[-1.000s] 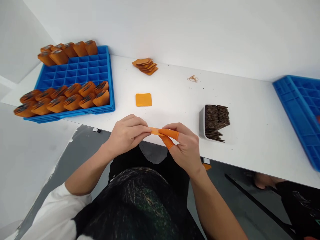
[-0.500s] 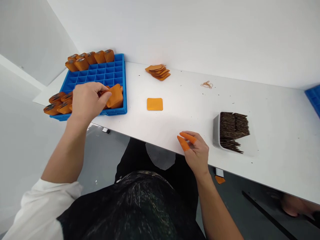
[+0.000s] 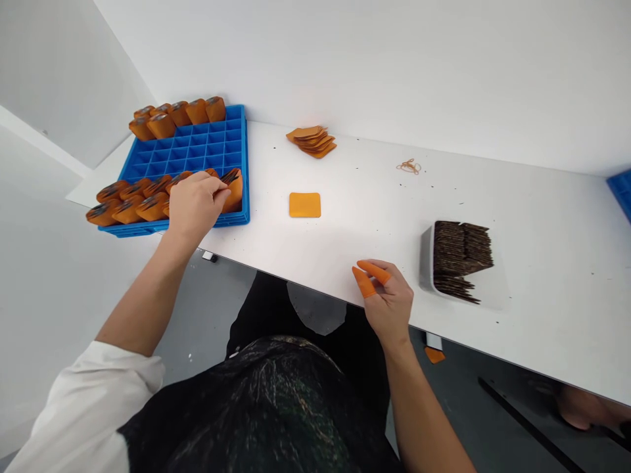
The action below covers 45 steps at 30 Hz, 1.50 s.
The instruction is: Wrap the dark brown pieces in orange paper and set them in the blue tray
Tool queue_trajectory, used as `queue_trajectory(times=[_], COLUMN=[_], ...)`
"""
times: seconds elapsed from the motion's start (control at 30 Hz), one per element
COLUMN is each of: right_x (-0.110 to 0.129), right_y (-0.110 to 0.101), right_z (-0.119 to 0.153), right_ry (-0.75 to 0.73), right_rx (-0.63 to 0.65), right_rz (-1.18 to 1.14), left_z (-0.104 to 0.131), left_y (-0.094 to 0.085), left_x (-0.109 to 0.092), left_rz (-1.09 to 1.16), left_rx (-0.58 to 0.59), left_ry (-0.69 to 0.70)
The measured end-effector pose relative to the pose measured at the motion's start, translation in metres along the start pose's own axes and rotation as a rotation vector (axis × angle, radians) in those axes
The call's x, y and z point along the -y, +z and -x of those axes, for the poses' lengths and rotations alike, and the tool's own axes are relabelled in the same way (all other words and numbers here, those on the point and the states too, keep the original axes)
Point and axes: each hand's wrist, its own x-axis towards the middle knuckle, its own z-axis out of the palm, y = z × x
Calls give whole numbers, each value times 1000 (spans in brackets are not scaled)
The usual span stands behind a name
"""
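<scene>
Blue tray (image 3: 245, 157) propped the packet (image 3: 236, 196) your left hand (image 3: 194, 202) pinched; your right hand (image 3: 390, 297), fingers loosely parted, held nothing.

Rubber bands (image 3: 409, 167) on a white table (image 3: 547, 263)
A loose tangle near the wall (image 3: 394, 66) — dark specks (image 3: 401, 184) beside it, a blue crate (image 3: 623, 189) at the right edge.

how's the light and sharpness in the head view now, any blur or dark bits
In the head view, light falls bright and fairly even on the white table; in the head view, the floor below right is much darker; in the head view, the right hand shows no strong motion blur.
</scene>
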Motion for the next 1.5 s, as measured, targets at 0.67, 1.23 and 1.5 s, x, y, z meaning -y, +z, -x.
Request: queue_trajectory(times=[0.67, 1.23, 1.5], right_x=[-3, 48, 20], right_y=[2, -111, -197], right_z=[3, 0, -58], right_ry=[-15, -117, 357], right_rx=[8, 172, 426], right_rz=[-15, 169, 751], left_z=[21, -17, -31], left_y=[3, 102, 102], left_x=[-16, -119, -104], left_rz=[-236, -84, -218], left_rx=[274, 621, 663], left_ry=[241, 104, 192])
